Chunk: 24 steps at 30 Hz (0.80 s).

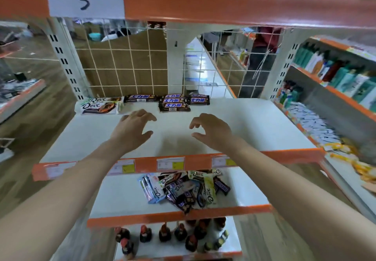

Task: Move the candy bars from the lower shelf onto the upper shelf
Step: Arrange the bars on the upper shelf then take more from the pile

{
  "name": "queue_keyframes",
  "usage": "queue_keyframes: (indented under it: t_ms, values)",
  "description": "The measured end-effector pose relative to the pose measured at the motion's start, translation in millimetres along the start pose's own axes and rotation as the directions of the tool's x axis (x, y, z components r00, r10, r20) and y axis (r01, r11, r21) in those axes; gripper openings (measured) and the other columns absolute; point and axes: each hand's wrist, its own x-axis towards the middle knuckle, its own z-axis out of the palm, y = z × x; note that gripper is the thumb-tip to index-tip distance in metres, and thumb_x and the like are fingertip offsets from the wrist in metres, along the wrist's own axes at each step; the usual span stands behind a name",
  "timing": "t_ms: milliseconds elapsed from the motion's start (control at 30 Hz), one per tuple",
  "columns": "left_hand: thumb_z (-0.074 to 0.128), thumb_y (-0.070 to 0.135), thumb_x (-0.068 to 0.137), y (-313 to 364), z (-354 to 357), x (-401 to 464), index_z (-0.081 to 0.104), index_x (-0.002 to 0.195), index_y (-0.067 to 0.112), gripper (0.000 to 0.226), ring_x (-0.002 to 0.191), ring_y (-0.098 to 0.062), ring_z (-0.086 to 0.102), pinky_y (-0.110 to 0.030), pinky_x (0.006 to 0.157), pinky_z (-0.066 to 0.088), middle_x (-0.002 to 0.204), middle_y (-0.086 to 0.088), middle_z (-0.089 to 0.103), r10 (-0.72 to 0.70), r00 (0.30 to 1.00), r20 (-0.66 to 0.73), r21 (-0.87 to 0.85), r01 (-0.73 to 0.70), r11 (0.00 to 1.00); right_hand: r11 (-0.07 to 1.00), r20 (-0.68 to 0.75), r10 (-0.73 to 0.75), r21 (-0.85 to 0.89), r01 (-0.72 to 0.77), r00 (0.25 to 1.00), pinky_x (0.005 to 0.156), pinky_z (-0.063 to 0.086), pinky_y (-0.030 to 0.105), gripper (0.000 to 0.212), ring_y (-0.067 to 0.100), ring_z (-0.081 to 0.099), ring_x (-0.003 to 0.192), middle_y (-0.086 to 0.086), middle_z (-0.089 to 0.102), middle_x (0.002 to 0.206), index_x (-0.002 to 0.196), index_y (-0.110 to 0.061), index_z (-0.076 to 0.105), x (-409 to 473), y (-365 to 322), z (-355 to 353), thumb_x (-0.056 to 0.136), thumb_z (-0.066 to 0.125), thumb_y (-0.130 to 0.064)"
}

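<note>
Candy bars (184,189) lie heaped on my lower shelf (126,195); above the upper shelf (254,122) my left grip (132,129) and right grip (211,131) hover empty, fingers loosely curled.

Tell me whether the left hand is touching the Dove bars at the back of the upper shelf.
Apart. The head view shows the left hand empty, with bare white shelf between its fingers and the Dove bars.

On the upper shelf (254,126), two white Dove bars (100,105) are laid flat at ten o'clock, with five dark Snickers bars (174,103) at twelve. On the lower shelf (126,197), a jumbled heap of bars (186,189) is seen at six o'clock.
</note>
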Motion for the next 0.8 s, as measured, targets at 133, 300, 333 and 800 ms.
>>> queue_keyframes:
  t_ms: [133, 300, 333, 800]
  values:
    - [0.058, 0.025, 0.088, 34.6, 5.1, -17.7, 0.052, 0.124, 0.023, 0.036, 0.121, -0.02, 0.045, -0.038, 0.097, 0.033, 0.126, 0.001, 0.051, 0.015, 1.0, 0.006, -0.054, -0.015, 0.998, 0.999, 0.017, 0.04, -0.011, -0.04, 0.999, 0.074, 0.04, 0.026, 0.02, 0.014, 0.052, 0.101, -0.004, 0.057, 0.106, 0.11, -0.025, 0.06, -35.8, 14.6, -5.2, 0.092, 0.056, -0.031]
    - [0.052, 0.024, 0.091, 67.9, 7.5, -40.4, 0.05, 0.127, 0.024, 0.035, 0.121, -0.018, 0.044, -0.038, 0.098, 0.033, 0.128, 0.002, 0.05, 0.021, 1.0, 0.022, -0.069, -0.019, 0.997, 0.998, -0.035, 0.051, -0.027, -0.052, 0.998, 0.067, 0.038, 0.025, 0.017, 0.014, 0.053, 0.099, -0.004, 0.059, 0.103, 0.106, -0.024, 0.063, -73.1, 25.1, -7.3, 0.092, 0.054, -0.03]
    - [0.052, 0.023, 0.092, 72.5, 7.3, -44.9, 0.051, 0.126, 0.023, 0.034, 0.12, -0.018, 0.045, -0.038, 0.097, 0.034, 0.127, 0.002, 0.051, 0.026, 1.0, 0.016, -0.071, -0.024, 0.997, 0.999, -0.058, 0.046, -0.009, -0.046, 0.997, 0.066, 0.038, 0.025, 0.016, 0.015, 0.053, 0.098, -0.003, 0.06, 0.101, 0.105, -0.023, 0.064, -79.9, 25.5, -8.5, 0.092, 0.055, -0.028]
    - [0.054, 0.025, 0.081, 102.5, 36.6, -110.7, 0.063, 0.105, 0.013, 0.028, 0.096, -0.023, 0.058, -0.033, 0.08, 0.046, 0.103, -0.003, 0.063, 0.137, 0.99, -0.031, -0.191, -0.141, 0.971, 0.992, -0.072, -0.031, 0.119, 0.039, 0.997, 0.065, 0.047, 0.03, 0.012, 0.014, 0.053, 0.097, -0.009, 0.061, 0.101, 0.099, -0.025, 0.063, -148.0, 11.1, 25.1, 0.09, 0.058, -0.032]
